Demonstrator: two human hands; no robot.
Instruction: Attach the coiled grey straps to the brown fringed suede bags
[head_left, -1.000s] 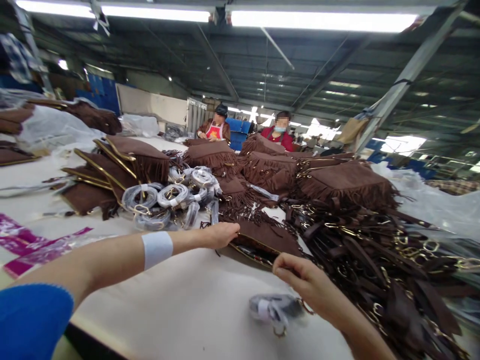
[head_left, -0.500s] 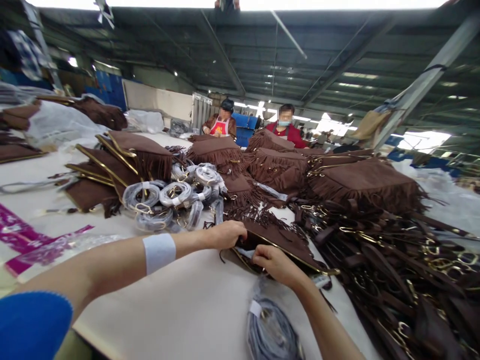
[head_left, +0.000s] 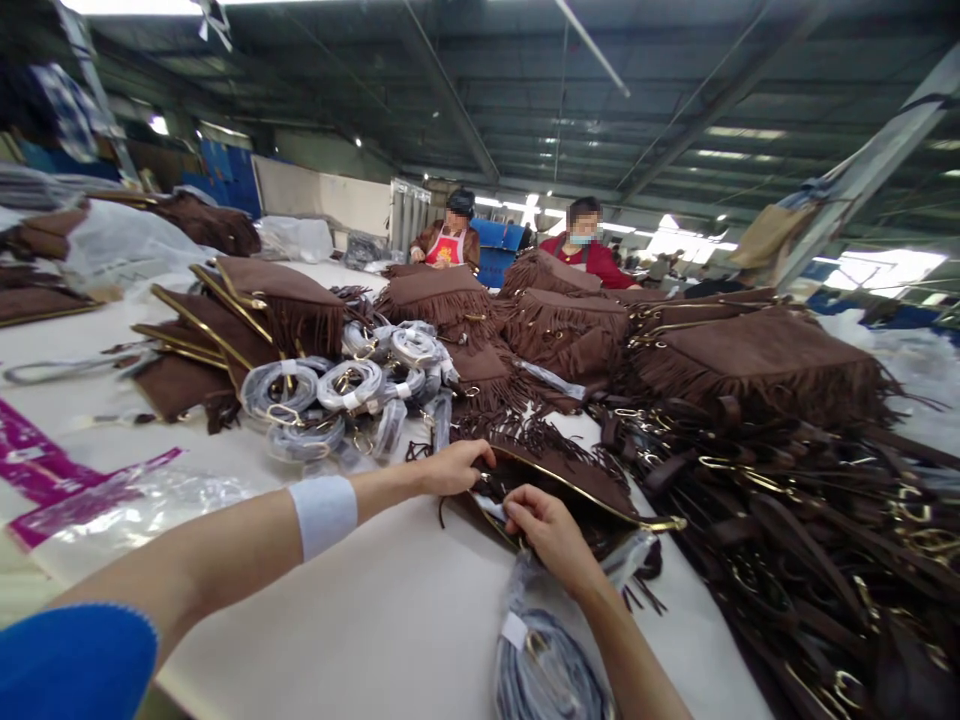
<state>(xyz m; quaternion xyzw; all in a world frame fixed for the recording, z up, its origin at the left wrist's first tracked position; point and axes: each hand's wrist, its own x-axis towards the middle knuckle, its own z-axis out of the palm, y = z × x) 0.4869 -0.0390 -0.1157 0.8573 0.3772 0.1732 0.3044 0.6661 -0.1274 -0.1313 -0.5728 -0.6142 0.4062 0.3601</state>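
Note:
A dark brown fringed bag (head_left: 592,480) lies in front of me, its gold-zipped mouth open and its dark inside showing. My left hand (head_left: 457,468) is closed on the bag's left end, with the fingertips curled over the edge. My right hand (head_left: 546,528) pinches the near edge of the opening, beside a small whitish piece (head_left: 491,507) that I cannot identify. Below that hand lies a coiled strap in clear plastic (head_left: 551,665) with a white band around it. The zip's gold end (head_left: 664,524) sticks out at the bag's right.
Plastic-wrapped coiled straps (head_left: 352,385) are heaped at the left beside stacked brown bags (head_left: 202,335). Loose brown straps with gold clasps (head_left: 810,530) cover the right side. Fringed bags (head_left: 562,325) are piled farther back. Two people (head_left: 446,245) are across the table (head_left: 360,600).
The bag's mouth has opened wider, showing more of its inside. My right hand has shifted slightly, while my left hand stays at the bag's left end. The view has shifted a little.

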